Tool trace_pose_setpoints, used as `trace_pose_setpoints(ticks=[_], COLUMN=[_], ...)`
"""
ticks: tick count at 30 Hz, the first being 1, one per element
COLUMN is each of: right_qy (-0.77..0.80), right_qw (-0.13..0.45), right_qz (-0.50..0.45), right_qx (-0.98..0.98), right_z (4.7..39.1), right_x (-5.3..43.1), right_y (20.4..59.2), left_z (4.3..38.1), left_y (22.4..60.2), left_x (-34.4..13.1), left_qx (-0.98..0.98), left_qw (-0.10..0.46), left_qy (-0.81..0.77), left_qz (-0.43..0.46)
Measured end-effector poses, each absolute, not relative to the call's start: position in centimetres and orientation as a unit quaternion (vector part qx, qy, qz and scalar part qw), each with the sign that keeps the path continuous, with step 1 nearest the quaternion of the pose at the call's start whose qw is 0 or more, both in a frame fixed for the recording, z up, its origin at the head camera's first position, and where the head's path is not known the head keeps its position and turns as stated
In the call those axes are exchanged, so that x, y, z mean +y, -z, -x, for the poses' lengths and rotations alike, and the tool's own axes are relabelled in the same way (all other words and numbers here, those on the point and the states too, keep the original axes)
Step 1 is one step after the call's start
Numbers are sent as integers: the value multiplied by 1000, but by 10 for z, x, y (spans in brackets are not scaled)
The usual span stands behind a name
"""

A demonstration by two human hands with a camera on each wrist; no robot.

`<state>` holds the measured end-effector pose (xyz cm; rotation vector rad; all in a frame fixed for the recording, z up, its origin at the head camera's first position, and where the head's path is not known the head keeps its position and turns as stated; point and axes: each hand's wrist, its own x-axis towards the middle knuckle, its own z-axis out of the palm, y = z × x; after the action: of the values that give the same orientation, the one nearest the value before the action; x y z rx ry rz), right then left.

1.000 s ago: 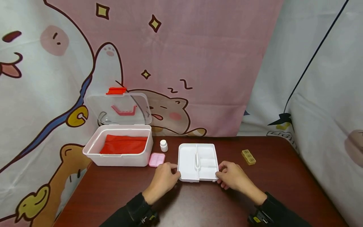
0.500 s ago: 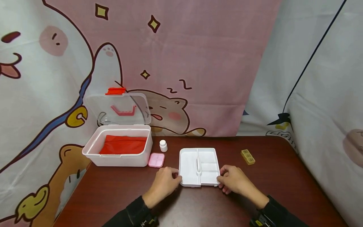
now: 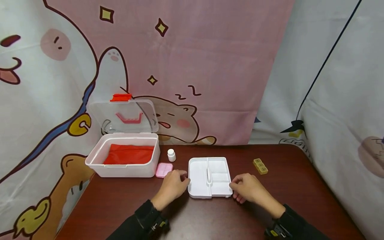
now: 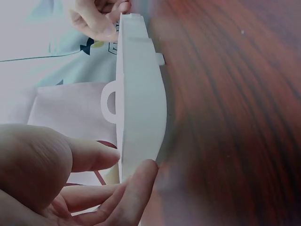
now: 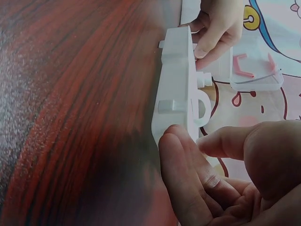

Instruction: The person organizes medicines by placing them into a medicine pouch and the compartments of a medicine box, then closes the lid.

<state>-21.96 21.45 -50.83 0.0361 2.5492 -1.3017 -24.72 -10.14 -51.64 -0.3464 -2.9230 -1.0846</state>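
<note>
White case (image 3: 216,181), one: between the hands, at the table (image 3: 198,220); whether resting or slightly raised, I cannot tell. Left hand (image 3: 173,186): thumb and fingers pinching its left side. Right hand (image 3: 247,188): likewise, right side. Pink box (image 3: 164,170): beside the tub (image 3: 123,170). White bottle (image 3: 171,155): behind the pink box. Yellow box (image 3: 260,166): beyond the right hand. Tub: lid (image 3: 129,113) raised, red item (image 3: 129,154) inside.

Wood-grained table (image 3: 198,221): white tray (image 3: 197,178), pink case (image 3: 163,169), bottle (image 3: 171,155), yellow case (image 3: 260,166), box (image 3: 126,171) (open).
</note>
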Motion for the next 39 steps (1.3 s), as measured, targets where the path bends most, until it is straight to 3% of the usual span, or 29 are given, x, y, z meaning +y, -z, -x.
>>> trace_pose_setpoints(ticks=[7, 15, 20, 39], right_qy=[429, 320, 263, 218], right_qw=[144, 44, 10, 79], right_qz=[4, -22, -55, -69], right_qx=[892, 946, 963, 970], right_z=[227, 256, 273, 291], right_x=[236, 294, 315, 330], right_y=[507, 487, 488, 501], left_z=[252, 253, 253, 253], left_y=[520, 517, 520, 520], left_x=[-100, -95, -97, -96], left_qx=[-925, -912, -910, -905], left_qw=[-5, -32, -35, -62], left_qy=[369, 398, 403, 412], left_qz=[87, 89, 89, 80])
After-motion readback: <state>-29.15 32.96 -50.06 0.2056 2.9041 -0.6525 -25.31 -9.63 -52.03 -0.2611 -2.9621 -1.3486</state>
